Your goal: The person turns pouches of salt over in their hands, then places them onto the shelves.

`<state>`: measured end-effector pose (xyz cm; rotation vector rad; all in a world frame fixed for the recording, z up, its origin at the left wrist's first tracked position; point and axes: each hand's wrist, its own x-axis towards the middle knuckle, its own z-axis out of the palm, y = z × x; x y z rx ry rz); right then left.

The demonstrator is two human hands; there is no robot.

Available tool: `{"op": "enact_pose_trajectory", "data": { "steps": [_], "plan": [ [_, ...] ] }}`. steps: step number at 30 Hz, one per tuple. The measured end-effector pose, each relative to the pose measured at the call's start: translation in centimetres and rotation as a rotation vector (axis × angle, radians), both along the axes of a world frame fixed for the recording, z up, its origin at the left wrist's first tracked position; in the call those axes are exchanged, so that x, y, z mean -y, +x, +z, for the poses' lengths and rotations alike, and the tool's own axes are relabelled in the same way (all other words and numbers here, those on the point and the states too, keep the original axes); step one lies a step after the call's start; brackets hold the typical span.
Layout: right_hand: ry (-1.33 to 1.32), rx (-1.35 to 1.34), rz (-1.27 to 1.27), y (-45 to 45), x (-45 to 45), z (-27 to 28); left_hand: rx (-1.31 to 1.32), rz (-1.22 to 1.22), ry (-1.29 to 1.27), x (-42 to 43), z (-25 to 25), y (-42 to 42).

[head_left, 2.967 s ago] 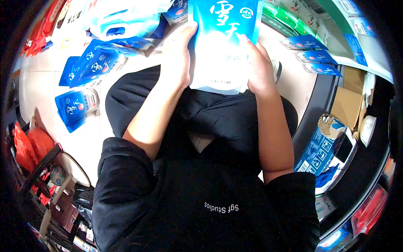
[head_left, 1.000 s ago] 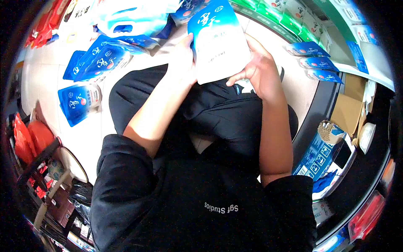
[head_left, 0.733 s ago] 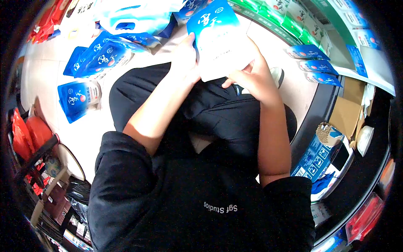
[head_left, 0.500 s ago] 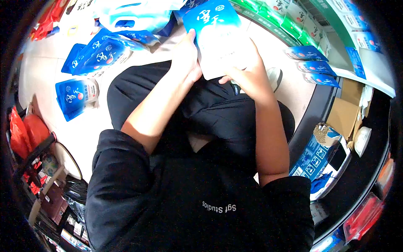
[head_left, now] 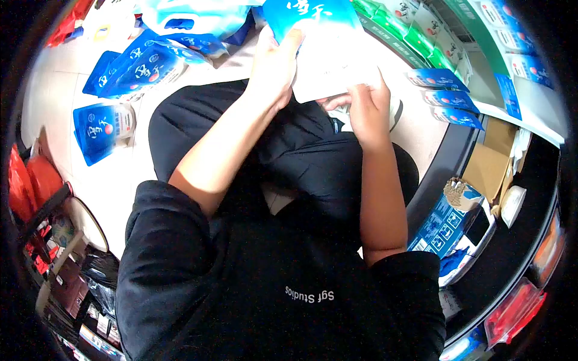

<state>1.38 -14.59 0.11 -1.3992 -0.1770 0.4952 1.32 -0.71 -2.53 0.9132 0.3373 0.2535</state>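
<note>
A blue and white printed pouch (head_left: 328, 54) is held up above my crossed legs, its top cut off by the upper edge of the view. My left hand (head_left: 277, 69) grips its left side, with the thumb lying on the front face. At the lower right corner, my right hand (head_left: 368, 108) pinches the pouch between thumb and fingers. To the left on the floor lie similar blue pouches: an overlapping group (head_left: 141, 69) and a smaller stack (head_left: 99, 129) nearer to me.
Three blue pouches (head_left: 448, 99) lie along the dark shelf edge at right. Green packets (head_left: 415, 30) line a shelf at top right. A blue printed box (head_left: 442, 228) and brown cardboard (head_left: 487, 165) sit on the right. Red bags (head_left: 36, 180) and a cart-like frame stand left.
The pouch has risen slightly and tilted, looking larger. My left thumb now lies across its front, and my right hand has closed on its lower right corner.
</note>
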Motion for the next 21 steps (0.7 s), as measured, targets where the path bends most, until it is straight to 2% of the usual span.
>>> {"op": "enact_pose_trajectory", "data": {
  "steps": [2, 7, 9, 13, 15, 21],
  "plan": [
    [-0.126, 0.089, -0.057, -0.2, -0.1, 0.2, 0.006, -0.001, -0.008, -0.1, 0.2, -0.1],
    [-0.120, 0.082, -0.082, -0.1, 0.3, 0.3, -0.002, -0.028, -0.017, -0.1, 0.8, -0.4],
    [-0.118, 0.094, -0.060, -0.1, 0.4, 0.4, -0.040, -0.002, -0.116, 0.0, 0.7, -0.4],
    [-0.150, 0.149, -0.046, -0.2, 0.4, 0.1, -0.065, 0.011, -0.146, 0.2, 0.9, -0.6],
    [-0.169, 0.183, -0.025, -0.3, 0.4, 0.0, -0.023, 0.043, -0.046, 0.2, 0.1, -0.5],
    [-0.128, 0.207, -0.044, -0.6, 0.6, -0.1, 0.048, 0.055, 0.030, 0.1, -0.4, -0.5]
  ]
}}
